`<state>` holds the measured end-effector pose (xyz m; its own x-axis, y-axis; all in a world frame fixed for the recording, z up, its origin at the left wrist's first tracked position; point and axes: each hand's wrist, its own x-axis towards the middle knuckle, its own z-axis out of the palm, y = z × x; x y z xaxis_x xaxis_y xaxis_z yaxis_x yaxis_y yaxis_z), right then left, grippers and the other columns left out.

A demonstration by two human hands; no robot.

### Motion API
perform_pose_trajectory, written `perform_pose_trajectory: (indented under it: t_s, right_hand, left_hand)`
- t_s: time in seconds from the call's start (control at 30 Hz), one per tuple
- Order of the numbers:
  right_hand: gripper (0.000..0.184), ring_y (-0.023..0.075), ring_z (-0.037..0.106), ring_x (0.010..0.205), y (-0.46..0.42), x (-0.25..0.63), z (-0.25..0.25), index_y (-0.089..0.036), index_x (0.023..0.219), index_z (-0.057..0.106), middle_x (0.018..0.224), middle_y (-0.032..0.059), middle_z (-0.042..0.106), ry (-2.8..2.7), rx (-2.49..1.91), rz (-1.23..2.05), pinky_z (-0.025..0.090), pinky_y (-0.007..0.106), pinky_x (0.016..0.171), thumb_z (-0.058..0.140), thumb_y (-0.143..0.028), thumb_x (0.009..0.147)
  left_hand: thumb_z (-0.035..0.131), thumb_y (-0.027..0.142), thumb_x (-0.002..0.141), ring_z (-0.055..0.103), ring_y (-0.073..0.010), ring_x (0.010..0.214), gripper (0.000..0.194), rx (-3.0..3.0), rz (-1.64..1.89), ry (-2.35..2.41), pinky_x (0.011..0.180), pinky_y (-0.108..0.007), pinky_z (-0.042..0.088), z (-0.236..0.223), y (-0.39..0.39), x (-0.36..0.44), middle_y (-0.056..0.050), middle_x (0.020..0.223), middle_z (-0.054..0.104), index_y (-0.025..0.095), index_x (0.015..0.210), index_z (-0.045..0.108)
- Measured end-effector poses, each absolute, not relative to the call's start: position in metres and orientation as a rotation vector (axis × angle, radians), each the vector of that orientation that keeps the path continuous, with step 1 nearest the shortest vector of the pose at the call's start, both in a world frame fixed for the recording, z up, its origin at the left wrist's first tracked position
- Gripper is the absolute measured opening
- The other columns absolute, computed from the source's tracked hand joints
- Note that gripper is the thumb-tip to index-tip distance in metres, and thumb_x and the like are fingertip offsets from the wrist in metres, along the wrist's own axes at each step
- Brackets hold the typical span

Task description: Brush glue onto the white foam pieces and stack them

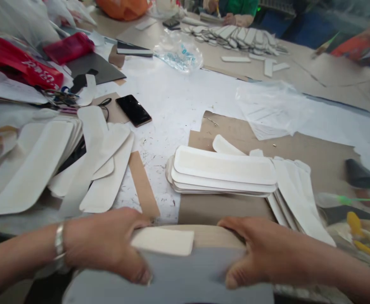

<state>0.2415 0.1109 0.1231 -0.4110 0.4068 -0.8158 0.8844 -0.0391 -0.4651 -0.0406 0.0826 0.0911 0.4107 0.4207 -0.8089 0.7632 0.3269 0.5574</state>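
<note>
My left hand (109,245), with a bracelet at its wrist, is closed on the left side of a grey-faced stack of pieces (191,270) at the near table edge. My right hand (264,249) grips the right side of the same stack, its thumb on the grey face. A beige layered edge shows along the stack's far side. Near my left hand, a cream strip (166,240) lies against the stack. Just beyond, a pile of long white rounded pieces (224,164) rests on brown card. More white pieces (299,190) fan out on its right. The stack's lower part is out of view.
Left are loose white strips (29,164), a tan strip (143,185), a phone (133,110) and a red bag (23,63). Clear plastic (270,105) lies beyond the brown card (235,122). A dark cone (364,173) stands right. Other people's hands (229,19) work across the table.
</note>
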Motion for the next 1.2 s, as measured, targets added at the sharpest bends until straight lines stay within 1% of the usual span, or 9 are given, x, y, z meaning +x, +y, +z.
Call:
perform_pose_trajectory:
  t_s: [0.07, 0.13, 0.27, 0.37, 0.47, 0.67, 0.87, 1.0, 1.2]
  right_hand:
    - [0.051, 0.0237, 0.063, 0.078, 0.110, 0.253, 0.094, -0.021, 0.098, 0.067, 0.087, 0.0023, 0.069, 1.844, 1.390, -1.481, 0.044, 0.025, 0.061, 0.080, -0.043, 0.054]
    - [0.058, 0.0271, 0.063, 0.083, 0.111, 0.264, 0.071, -0.020, 0.102, 0.067, 0.093, 0.0053, 0.069, 1.938, 1.453, -1.466, 0.046, 0.028, 0.067, 0.081, -0.044, 0.052]
    - [0.059, 0.0314, 0.061, 0.092, 0.106, 0.282, 0.046, -0.017, 0.106, 0.065, 0.102, 0.0095, 0.068, 2.103, 1.604, -1.461, 0.047, 0.036, 0.078, 0.073, -0.055, 0.061]
    - [0.061, 0.0320, 0.061, 0.095, 0.095, 0.291, 0.038, -0.013, 0.109, 0.063, 0.106, 0.0122, 0.066, 2.190, 1.762, -1.425, 0.046, 0.040, 0.083, 0.066, -0.059, 0.068]
    - [0.062, 0.0318, 0.061, 0.094, 0.084, 0.294, 0.032, -0.011, 0.110, 0.062, 0.104, 0.0128, 0.067, 2.210, 1.869, -1.429, 0.047, 0.038, 0.081, 0.066, -0.058, 0.069]
    - [0.059, 0.0295, 0.061, 0.093, 0.075, 0.295, 0.028, -0.010, 0.108, 0.062, 0.103, 0.0125, 0.067, 2.228, 1.896, -1.561, 0.047, 0.036, 0.080, 0.065, -0.056, 0.071]
    - [0.060, 0.0302, 0.060, 0.093, 0.060, 0.281, 0.029, -0.010, 0.110, 0.060, 0.103, 0.0140, 0.066, 2.176, 2.224, -1.628, 0.047, 0.038, 0.080, 0.055, -0.058, 0.076]
    - [0.063, 0.0305, 0.060, 0.095, 0.052, 0.275, 0.021, -0.012, 0.110, 0.059, 0.104, 0.0136, 0.065, 2.158, 2.384, -1.582, 0.047, 0.037, 0.080, 0.049, -0.063, 0.076]
    - [0.062, 0.0290, 0.061, 0.086, 0.044, 0.279, 0.016, -0.011, 0.103, 0.061, 0.092, 0.0128, 0.066, 2.148, 2.465, -1.646, 0.049, 0.033, 0.066, 0.051, -0.064, 0.072]
  left_hand:
    - [0.074, 0.044, 0.053, 0.066, -0.0250, 0.068, 0.031, 1.288, -0.289, 1.126, 0.050, -0.024, 0.043, 0.072, 0.091, -0.023, -0.001, 0.071, 0.072, 0.021, 0.073, 0.070]
    - [0.076, 0.046, 0.049, 0.065, -0.0282, 0.068, 0.035, 1.390, -0.248, 1.194, 0.051, -0.027, 0.043, 0.052, 0.100, -0.014, -0.005, 0.071, 0.072, 0.019, 0.069, 0.069]
    - [0.076, 0.053, 0.046, 0.065, -0.0282, 0.066, 0.040, 1.425, -0.186, 1.303, 0.052, -0.028, 0.043, 0.030, 0.109, -0.010, -0.007, 0.070, 0.072, 0.019, 0.065, 0.068]
    - [0.073, 0.058, 0.048, 0.065, -0.0278, 0.067, 0.044, 1.474, -0.136, 1.310, 0.054, -0.028, 0.043, 0.030, 0.108, -0.013, -0.008, 0.072, 0.072, 0.019, 0.067, 0.069]
    - [0.070, 0.059, 0.053, 0.064, -0.0281, 0.072, 0.045, 1.580, -0.024, 1.353, 0.059, -0.029, 0.042, 0.042, 0.104, -0.021, -0.009, 0.076, 0.072, 0.018, 0.069, 0.071]
    - [0.062, 0.063, 0.063, 0.062, -0.0308, 0.090, 0.054, 1.539, 0.295, 1.632, 0.074, -0.032, 0.044, 0.049, 0.060, -0.042, -0.007, 0.091, 0.071, 0.017, 0.091, 0.069]
    - [0.061, 0.063, 0.063, 0.062, -0.0267, 0.078, 0.058, 1.113, 0.687, 1.688, 0.064, -0.031, 0.045, 0.014, 0.027, -0.030, -0.008, 0.082, 0.068, 0.013, 0.094, 0.063]
    - [0.063, 0.061, 0.065, 0.060, -0.0218, 0.068, 0.053, 0.941, 0.693, 1.565, 0.059, -0.028, 0.043, 0.010, 0.031, -0.022, -0.007, 0.074, 0.067, 0.012, 0.086, 0.064]
    - [0.065, 0.061, 0.063, 0.055, -0.0168, 0.057, 0.053, 0.860, 0.642, 1.444, 0.049, -0.025, 0.038, 0.010, 0.032, -0.016, -0.003, 0.065, 0.064, 0.012, 0.084, 0.064]
